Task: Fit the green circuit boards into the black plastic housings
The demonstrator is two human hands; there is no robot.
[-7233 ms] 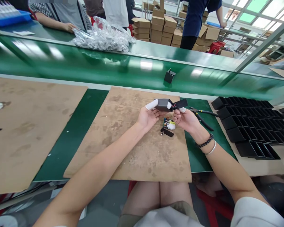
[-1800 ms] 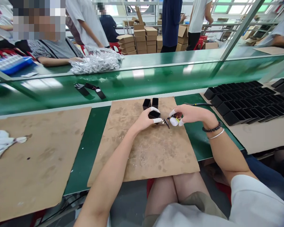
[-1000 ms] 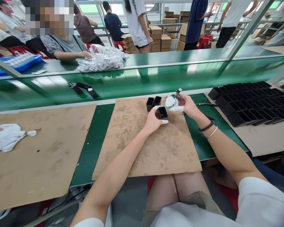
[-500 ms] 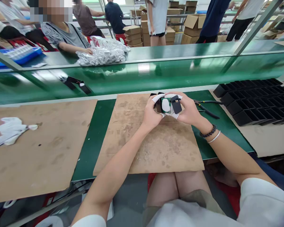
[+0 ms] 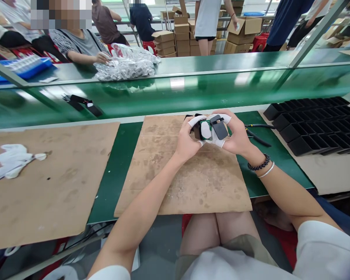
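Note:
Over the cardboard mat (image 5: 177,186), my left hand (image 5: 186,143), with white finger covers, is closed around a black plastic housing (image 5: 196,132). At the housing's open side shows a green circuit board (image 5: 211,126) with a white rounded part (image 5: 205,130) on it. My right hand (image 5: 236,134), also in finger covers, pinches a flat black cover (image 5: 220,129) with a small notch. The cover is tilted beside the board, and my fingers hide part of both. Behind my left fingertips more black pieces (image 5: 197,115) show partly.
Cutting pliers (image 5: 259,138) with black and yellow handles lie right of my right hand. Rows of black open cases (image 5: 309,132) stand farther right. A conveyor belt (image 5: 151,99) carries black parts (image 5: 86,105). White gloves (image 5: 14,161) rest at left. A co-worker (image 5: 76,42) handles clear plastic bags (image 5: 128,64).
My right hand has shifted slightly right with the cover, which is turned and farther from the housing. My left hand has barely moved. The black parts on the belt have travelled left.

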